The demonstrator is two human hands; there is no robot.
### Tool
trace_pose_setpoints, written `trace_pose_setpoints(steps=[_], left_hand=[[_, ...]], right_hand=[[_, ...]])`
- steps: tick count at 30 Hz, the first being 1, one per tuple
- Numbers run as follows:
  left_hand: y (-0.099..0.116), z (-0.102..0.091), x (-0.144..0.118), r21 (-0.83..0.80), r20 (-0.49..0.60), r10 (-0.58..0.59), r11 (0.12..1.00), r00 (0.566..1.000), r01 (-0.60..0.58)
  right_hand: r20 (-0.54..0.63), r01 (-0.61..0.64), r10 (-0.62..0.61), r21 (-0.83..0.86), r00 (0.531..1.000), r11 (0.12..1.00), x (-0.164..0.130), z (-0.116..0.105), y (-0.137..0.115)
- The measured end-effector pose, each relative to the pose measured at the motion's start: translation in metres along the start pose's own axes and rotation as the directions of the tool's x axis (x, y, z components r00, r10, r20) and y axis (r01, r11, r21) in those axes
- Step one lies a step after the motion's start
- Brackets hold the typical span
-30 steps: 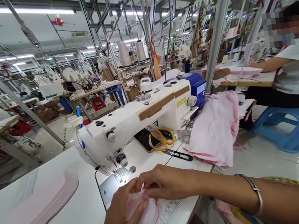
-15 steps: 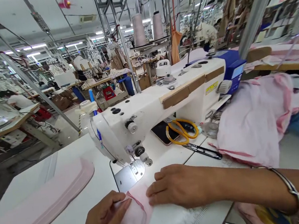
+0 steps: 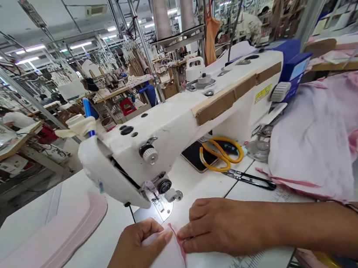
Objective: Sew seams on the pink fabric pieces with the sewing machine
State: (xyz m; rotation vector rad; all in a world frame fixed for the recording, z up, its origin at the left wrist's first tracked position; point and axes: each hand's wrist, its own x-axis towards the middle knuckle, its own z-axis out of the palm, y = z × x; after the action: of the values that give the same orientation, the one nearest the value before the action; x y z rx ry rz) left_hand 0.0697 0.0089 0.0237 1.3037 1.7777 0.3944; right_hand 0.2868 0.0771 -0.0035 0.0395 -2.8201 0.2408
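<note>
A light pink fabric piece [image 3: 165, 267] with a darker pink edge lies on the white table just in front of the sewing machine [image 3: 170, 119]. My left hand [image 3: 139, 247] pinches its upper edge between thumb and bent fingers. From the other side, my right hand [image 3: 215, 226] has its fingertips pressed together on the darker pink edge, close to the left thumb. Both hands are just short of the metal needle plate [image 3: 148, 215]. The fabric's lower part runs out of view at the bottom, and my left hand covers some of it.
Left on the table is a long pink fabric strip [image 3: 49, 252]. Under the machine arm lie yellow-handled scissors [image 3: 217, 164] over a phone [image 3: 190, 158], with black thread snips [image 3: 254, 181] nearby. A pink fabric heap [image 3: 312, 143] sits at right. Thread cones [image 3: 161, 15] stand behind.
My left hand has moved right, bringing the fabric's edge up against my right fingertips, so the two hands are closer together. The view has shifted slightly, with the machine appearing larger.
</note>
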Motion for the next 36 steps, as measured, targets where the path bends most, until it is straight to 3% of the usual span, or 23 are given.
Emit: trace_pose_setpoints(steps=[7, 17, 23, 29, 36], left_hand=[[0.003, -0.002, 0.004, 0.001, -0.007, -0.066, 0.998, 0.998, 0.066], [0.004, 0.000, 0.008, -0.011, 0.017, -0.092, 0.996, 0.996, 0.092], [0.003, -0.001, 0.010, -0.006, 0.036, -0.094, 0.996, 0.995, 0.094], [0.003, 0.000, 0.011, -0.027, 0.026, -0.079, 0.996, 0.997, 0.080], [0.000, 0.000, 0.012, -0.043, 0.011, -0.054, 0.998, 0.998, 0.055]], right_hand=[[-0.052, -0.007, 0.007, 0.017, 0.999, 1.000, -0.004, 0.001, 0.001], [-0.026, -0.011, 0.010, -0.004, 1.000, 1.000, -0.004, 0.002, 0.002], [0.021, -0.008, 0.008, 0.004, 1.000, 1.000, -0.004, -0.001, 0.001], [-0.061, -0.092, 0.091, -0.014, 0.994, 0.996, -0.002, 0.004, 0.000], [-0.034, -0.112, 0.110, -0.064, 0.993, 0.992, 0.001, 0.009, 0.001]])
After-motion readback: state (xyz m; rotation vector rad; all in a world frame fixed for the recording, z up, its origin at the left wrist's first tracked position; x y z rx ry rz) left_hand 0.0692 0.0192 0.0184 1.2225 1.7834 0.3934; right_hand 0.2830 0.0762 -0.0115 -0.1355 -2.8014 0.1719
